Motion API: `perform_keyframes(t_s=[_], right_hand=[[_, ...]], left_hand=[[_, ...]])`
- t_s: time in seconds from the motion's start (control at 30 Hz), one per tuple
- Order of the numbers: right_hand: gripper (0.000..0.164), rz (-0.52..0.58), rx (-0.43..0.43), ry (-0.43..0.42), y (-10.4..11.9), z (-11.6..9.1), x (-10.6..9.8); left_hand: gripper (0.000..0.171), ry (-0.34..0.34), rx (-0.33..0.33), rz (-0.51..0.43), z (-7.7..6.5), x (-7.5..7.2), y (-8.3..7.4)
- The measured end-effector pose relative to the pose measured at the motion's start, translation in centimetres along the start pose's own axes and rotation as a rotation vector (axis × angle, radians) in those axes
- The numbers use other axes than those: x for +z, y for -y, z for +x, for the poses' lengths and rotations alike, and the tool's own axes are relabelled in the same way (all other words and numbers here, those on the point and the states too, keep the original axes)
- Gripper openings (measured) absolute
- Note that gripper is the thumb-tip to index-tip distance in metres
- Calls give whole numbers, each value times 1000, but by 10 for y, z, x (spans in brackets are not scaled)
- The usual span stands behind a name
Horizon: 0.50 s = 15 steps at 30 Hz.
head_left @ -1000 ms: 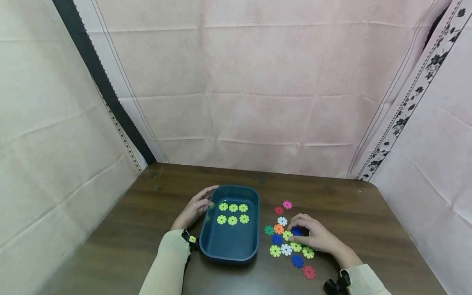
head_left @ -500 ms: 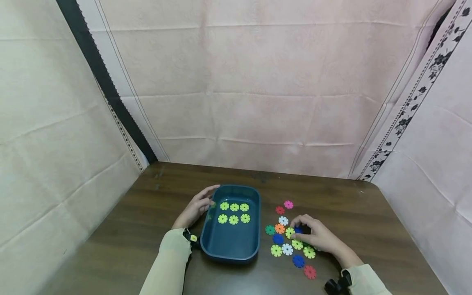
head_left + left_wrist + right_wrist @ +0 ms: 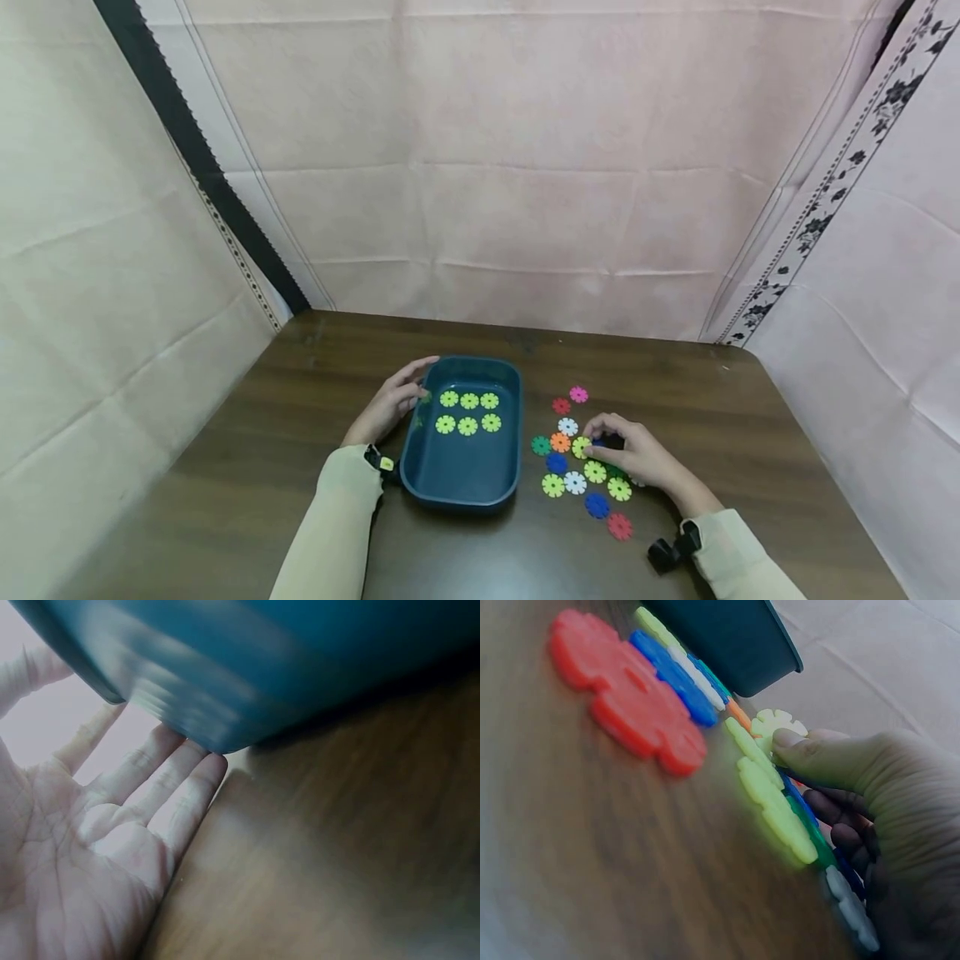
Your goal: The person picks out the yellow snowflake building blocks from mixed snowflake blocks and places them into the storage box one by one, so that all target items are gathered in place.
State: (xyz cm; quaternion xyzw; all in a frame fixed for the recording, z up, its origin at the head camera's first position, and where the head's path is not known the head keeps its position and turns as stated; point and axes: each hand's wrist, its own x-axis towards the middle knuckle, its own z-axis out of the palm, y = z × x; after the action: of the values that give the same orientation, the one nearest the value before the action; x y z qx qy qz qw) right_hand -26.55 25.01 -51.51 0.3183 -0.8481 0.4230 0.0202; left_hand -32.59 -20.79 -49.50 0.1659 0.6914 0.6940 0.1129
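My left hand (image 3: 386, 407) holds the left rim of a dark teal tray (image 3: 459, 492). In the left wrist view its fingers (image 3: 176, 784) lie against the tray's outer wall, and the thumb reaches over the rim. Yellow-green flower-shaped discs (image 3: 468, 426) lie inside the tray in two rows of three. To the tray's right, my right hand (image 3: 637, 457) pinches one yellow-green flower-shaped disc (image 3: 772, 729) between thumb and fingers; that disc stands tilted up, just above the others. Below it are more yellow-green discs (image 3: 769, 802).
Loose discs lie around the right hand: red (image 3: 619, 526), blue (image 3: 597, 505), white (image 3: 575, 482), orange (image 3: 560, 442), green (image 3: 541, 446) and pink (image 3: 578, 394). Some are partly hidden under the hand. The brown wooden table (image 3: 247, 500) is enclosed by pale cloth walls (image 3: 510, 208).
The right thumb and fingers have taken hold of a yellow-green disc and tilted it up from the pile. The left hand stays on the tray. The head view has shifted slightly.
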Motion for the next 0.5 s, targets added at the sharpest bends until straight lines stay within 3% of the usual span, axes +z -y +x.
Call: perform_keyframes(t_s=[0.5], right_hand=[[18,-13,29,-25,2,0,6]], left_hand=[[55,15,35,12,-3,-4,5]])
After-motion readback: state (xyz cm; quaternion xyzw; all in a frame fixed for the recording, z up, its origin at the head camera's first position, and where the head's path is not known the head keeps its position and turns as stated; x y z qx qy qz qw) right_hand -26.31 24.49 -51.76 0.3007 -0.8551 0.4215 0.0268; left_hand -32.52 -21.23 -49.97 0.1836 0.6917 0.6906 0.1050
